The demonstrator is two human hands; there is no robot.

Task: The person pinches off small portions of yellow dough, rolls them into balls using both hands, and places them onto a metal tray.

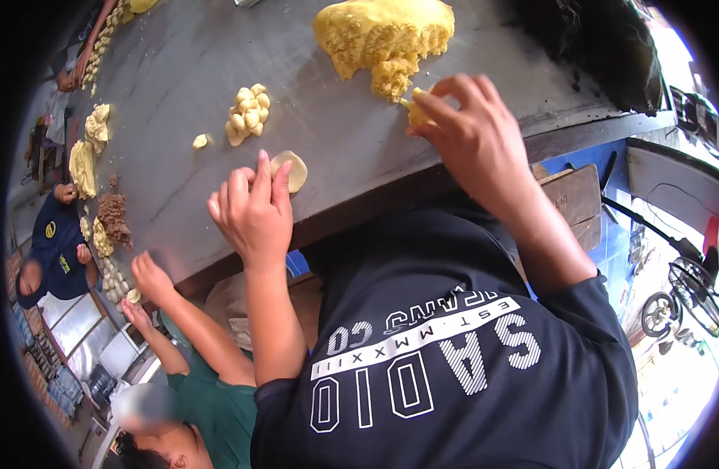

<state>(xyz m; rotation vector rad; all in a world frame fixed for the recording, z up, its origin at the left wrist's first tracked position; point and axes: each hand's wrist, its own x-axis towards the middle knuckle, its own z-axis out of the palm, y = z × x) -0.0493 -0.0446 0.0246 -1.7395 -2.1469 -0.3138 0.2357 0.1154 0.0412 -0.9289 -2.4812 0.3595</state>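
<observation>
A thin round of pale dough sits at the thumb and forefinger of my left hand, near the table's front edge. My right hand pinches a small lump of yellow filling, just below a large crumbly yellow mound. Whether that lump is fully parted from the mound I cannot tell. Beyond my left hand lies a pile of small pale dough balls, with one single dough ball to its left.
A grey metal table spans the view. Along its left side are yellow dough, brown crumbly filling and shaped pieces. A person in green works close on my left; others work at the far left. A black bag-like thing lies at right.
</observation>
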